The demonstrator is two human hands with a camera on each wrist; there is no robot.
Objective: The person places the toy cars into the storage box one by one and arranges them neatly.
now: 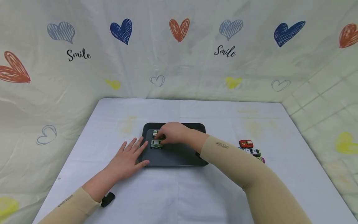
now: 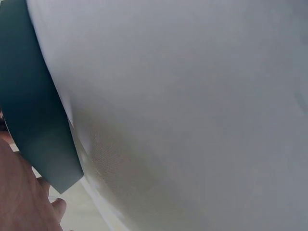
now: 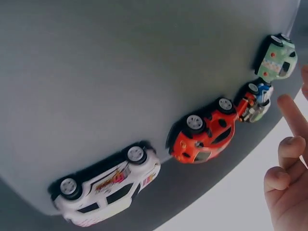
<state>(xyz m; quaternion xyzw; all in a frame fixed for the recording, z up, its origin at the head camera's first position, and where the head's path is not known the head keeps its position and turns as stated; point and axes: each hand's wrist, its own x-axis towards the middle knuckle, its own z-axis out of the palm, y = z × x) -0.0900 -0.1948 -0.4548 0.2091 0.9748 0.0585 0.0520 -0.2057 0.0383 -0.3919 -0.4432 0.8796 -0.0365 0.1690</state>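
My right hand reaches over a dark tray, its fingertips next to a pale green toy car. In the right wrist view a gap shows between those fingers and the green car; the index finger is extended and the others bend loosely. Beside it stand a small multicoloured toy car, a red toy car and a white toy van, in a row along the tray's side. My left hand rests with spread fingers at the tray's left edge, touching it.
On the white-covered table, right of the tray, a red toy car, a black-and-white toy car and a partly hidden green-and-purple one sit close together. My right forearm crosses the tray's right side. A heart-patterned cloth hangs behind.
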